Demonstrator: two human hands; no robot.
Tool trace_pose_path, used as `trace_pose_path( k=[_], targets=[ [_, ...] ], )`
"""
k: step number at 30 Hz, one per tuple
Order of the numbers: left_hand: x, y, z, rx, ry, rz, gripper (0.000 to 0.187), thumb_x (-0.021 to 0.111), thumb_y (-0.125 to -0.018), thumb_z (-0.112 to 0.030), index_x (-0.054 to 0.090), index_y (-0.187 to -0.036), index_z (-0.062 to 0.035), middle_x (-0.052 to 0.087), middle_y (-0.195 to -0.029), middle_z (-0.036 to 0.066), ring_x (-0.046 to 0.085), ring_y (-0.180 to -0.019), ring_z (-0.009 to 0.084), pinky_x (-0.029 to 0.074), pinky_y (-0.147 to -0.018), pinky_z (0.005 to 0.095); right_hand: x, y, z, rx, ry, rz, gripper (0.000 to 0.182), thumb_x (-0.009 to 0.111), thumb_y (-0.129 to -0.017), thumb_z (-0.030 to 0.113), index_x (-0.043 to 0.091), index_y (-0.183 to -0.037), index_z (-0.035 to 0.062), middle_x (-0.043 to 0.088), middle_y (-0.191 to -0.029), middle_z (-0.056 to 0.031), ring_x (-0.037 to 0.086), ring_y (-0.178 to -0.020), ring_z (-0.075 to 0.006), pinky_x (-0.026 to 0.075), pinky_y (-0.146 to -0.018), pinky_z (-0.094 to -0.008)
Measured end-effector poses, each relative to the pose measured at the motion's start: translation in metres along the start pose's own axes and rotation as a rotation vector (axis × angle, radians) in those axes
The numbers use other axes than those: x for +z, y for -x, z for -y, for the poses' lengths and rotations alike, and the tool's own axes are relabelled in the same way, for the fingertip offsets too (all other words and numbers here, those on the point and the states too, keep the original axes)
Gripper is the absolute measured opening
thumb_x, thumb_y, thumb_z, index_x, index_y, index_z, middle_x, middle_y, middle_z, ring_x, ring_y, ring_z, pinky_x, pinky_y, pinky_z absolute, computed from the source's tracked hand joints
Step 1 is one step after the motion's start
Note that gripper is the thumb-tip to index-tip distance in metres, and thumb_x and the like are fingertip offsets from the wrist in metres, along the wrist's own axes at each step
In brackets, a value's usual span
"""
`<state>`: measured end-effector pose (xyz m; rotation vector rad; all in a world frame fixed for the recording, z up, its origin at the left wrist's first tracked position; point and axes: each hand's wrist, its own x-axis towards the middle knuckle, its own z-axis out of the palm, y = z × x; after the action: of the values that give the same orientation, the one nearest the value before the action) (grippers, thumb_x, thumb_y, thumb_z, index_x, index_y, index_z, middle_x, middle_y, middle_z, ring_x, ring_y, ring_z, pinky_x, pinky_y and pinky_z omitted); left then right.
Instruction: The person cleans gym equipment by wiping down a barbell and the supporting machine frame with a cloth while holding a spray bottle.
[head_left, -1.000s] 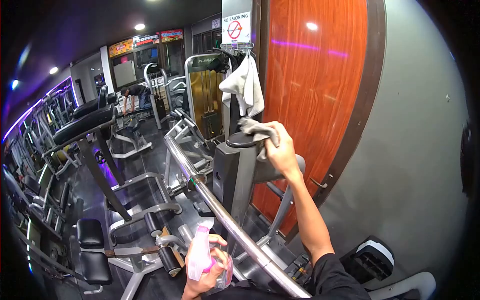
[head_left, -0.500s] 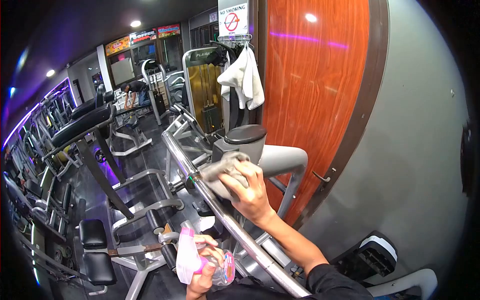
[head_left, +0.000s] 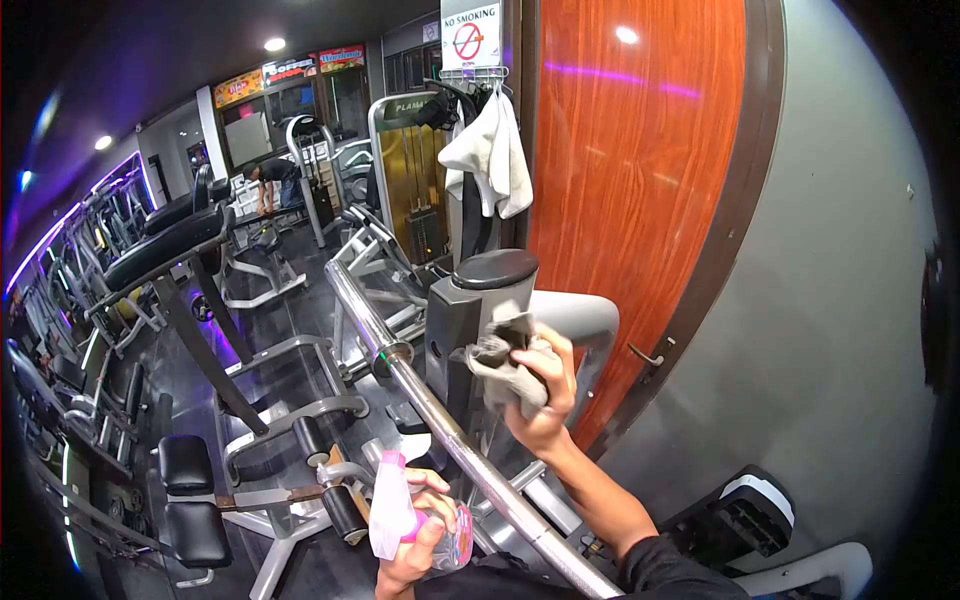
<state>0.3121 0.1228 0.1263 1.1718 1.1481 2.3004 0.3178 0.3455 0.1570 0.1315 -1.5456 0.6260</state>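
My right hand (head_left: 545,400) is closed around a crumpled grey cloth (head_left: 510,360), held up to the right of a metal barbell (head_left: 455,440) and apart from it. The bar slants from the upper left to the lower right, with a collar (head_left: 391,357) partway along it. Low in the view, my left hand (head_left: 415,540) grips a spray bottle (head_left: 460,540) with a white and pink trigger head (head_left: 392,510). The bottle is left of the bar; its clear body carries a colourful label, partly hidden by my fingers.
A grey machine post with a black round pad (head_left: 495,268) stands behind the cloth. A wooden door (head_left: 630,150) is at the right. White towels (head_left: 490,160) hang beside it. Black-padded benches (head_left: 195,500) fill the left. A person (head_left: 275,183) bends over a bench far back.
My right hand has lifted the cloth off the bar and moved it right, uncovering the collar. My left hand, with the spray bottle, has shifted slightly right.
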Motion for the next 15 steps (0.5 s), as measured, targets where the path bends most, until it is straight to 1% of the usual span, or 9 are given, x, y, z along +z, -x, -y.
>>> trace_pose_path(
  k=[1,3,4,5,7,9,11,13,15],
  targets=[
    [0.000,0.001,-0.001,-0.008,-0.002,0.003,0.053,0.065,-0.089,-0.017,0.033,-0.126,0.0030,0.050,-0.103,0.019,0.059,-0.068,0.0177,0.049,-0.066,0.0338,0.011,-0.005,-0.004,-0.083,0.046,-0.093,0.042,0.073,-0.061,0.004,0.065,-0.102,0.0074,0.056,-0.118,-0.0185,0.057,-0.106,-0.0350,0.046,-0.090,-0.0431],
    [0.000,-0.001,-0.004,-0.017,-0.105,0.019,0.053,0.063,-0.089,-0.025,0.033,-0.127,-0.0021,0.048,-0.101,0.016,0.058,-0.062,0.0197,0.050,-0.065,0.0375,0.020,-0.022,-0.009,-0.243,0.253,0.177,0.040,0.076,-0.062,0.009,0.067,-0.100,0.0128,0.057,-0.119,-0.0138,0.055,-0.109,-0.0314,0.045,-0.089,-0.0424],
    [-0.001,-0.002,-0.005,-0.018,-0.108,0.027,0.053,0.063,-0.089,-0.025,0.033,-0.127,-0.0021,0.048,-0.101,0.016,0.058,-0.062,0.0197,0.050,-0.065,0.0375,0.029,-0.024,-0.003,-0.325,0.376,0.191,0.043,0.075,-0.061,0.012,0.068,-0.102,0.0202,0.058,-0.120,-0.0075,0.053,-0.110,-0.0276,0.042,-0.088,-0.0398],
    [-0.002,0.000,-0.005,-0.022,-0.093,0.009,0.053,0.063,-0.089,-0.025,0.034,-0.127,-0.0025,0.049,-0.101,0.016,0.058,-0.062,0.0199,0.050,-0.065,0.0375,0.032,-0.013,-0.007,-0.345,0.435,0.204,0.046,0.075,-0.060,0.015,0.068,-0.105,0.0249,0.058,-0.121,-0.0031,0.051,-0.109,-0.0248,0.040,-0.087,-0.0382],
    [-0.005,0.003,-0.005,-0.024,-0.074,-0.005,0.053,0.064,-0.088,-0.025,0.034,-0.126,-0.0029,0.049,-0.100,0.015,0.058,-0.062,0.0201,0.050,-0.065,0.0376,0.030,0.008,-0.010,-0.318,0.370,0.213,0.048,0.076,-0.060,0.016,0.068,-0.106,0.0248,0.058,-0.121,-0.0031,0.051,-0.107,-0.0243,0.041,-0.087,-0.0391],
    [-0.007,0.006,-0.004,-0.013,-0.040,-0.060,0.054,0.066,-0.086,-0.025,0.035,-0.126,-0.0040,0.049,-0.100,0.015,0.058,-0.062,0.0206,0.050,-0.065,0.0382,0.023,0.042,-0.022,-0.284,0.251,0.245,0.046,0.077,-0.059,0.019,0.068,-0.104,0.0225,0.060,-0.118,-0.0040,0.055,-0.101,-0.0250,0.044,-0.081,-0.0396],
    [-0.007,0.006,-0.004,-0.003,-0.029,-0.079,0.055,0.067,-0.085,-0.026,0.036,-0.126,-0.0046,0.049,-0.100,0.014,0.058,-0.061,0.0210,0.051,-0.065,0.0386,0.011,0.081,-0.036,-0.221,0.125,0.311,0.046,0.080,-0.055,0.020,0.067,-0.098,0.0138,0.063,-0.110,-0.0093,0.061,-0.095,-0.0294,0.048,-0.076,-0.0411],
    [-0.007,0.006,-0.004,-0.006,-0.042,-0.047,0.055,0.068,-0.085,-0.026,0.036,-0.125,-0.0045,0.049,-0.100,0.014,0.057,-0.060,0.0213,0.051,-0.065,0.0390,0.006,0.110,-0.043,-0.034,-0.059,0.293,0.045,0.079,-0.064,0.023,0.060,-0.101,0.0069,0.064,-0.100,-0.0151,0.061,-0.091,-0.0335,0.050,-0.078,-0.0433],
    [-0.010,0.007,-0.001,0.010,-0.041,-0.044,0.055,0.068,-0.085,-0.026,0.036,-0.124,-0.0045,0.050,-0.099,0.014,0.058,-0.060,0.0215,0.051,-0.065,0.0391,0.002,0.115,-0.042,0.124,-0.131,0.260,0.041,0.073,-0.067,0.018,0.056,-0.102,0.0050,0.064,-0.095,-0.0166,0.062,-0.090,-0.0345,0.051,-0.081,-0.0445]
  ],
)
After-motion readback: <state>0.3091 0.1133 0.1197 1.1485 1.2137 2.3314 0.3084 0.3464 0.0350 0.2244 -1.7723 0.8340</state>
